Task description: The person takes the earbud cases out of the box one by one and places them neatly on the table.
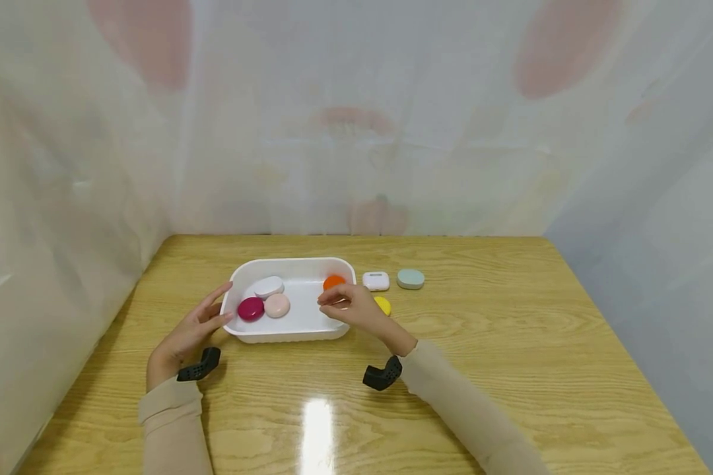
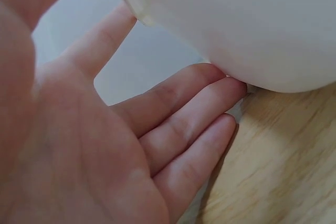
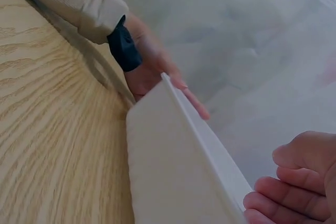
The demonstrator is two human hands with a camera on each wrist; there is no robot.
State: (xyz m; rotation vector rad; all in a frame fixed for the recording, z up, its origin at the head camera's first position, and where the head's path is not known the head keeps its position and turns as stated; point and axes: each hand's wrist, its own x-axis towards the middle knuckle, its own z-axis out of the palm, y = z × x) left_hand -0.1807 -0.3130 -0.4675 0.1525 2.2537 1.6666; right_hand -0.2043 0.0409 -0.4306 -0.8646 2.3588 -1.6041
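The right grip point(image 1: 353, 307) hangs over the tray's 3 o'clock end, fingers bent loosely toward the thumb with a gap between, nothing visible in it. The left grip point(image 1: 193, 333) is spread, its fingers touching the wall and rim of the white tray point(image 1: 303, 316) near 9 o'clock. A black band point(image 1: 199, 365) sits on the left wrist, and a black piece point(image 1: 383, 374) at the right.

Taking 12 o'clock as away from the person, the tray holds an orange disc point(image 1: 333, 282) toward 2, a white oval case point(image 1: 267, 286) toward 10, a magenta disc point(image 1: 251, 309) at 9, and a pale pink disc point(image 1: 276, 305) between magenta and centre.

Outside, toward 3, are a yellow disc point(image 1: 383, 305) partly behind the right grip, a white case point(image 1: 376, 281) near the rim, and a pale green oval point(image 1: 411, 279) farther out, all on the wooden counter point(image 1: 499, 343).
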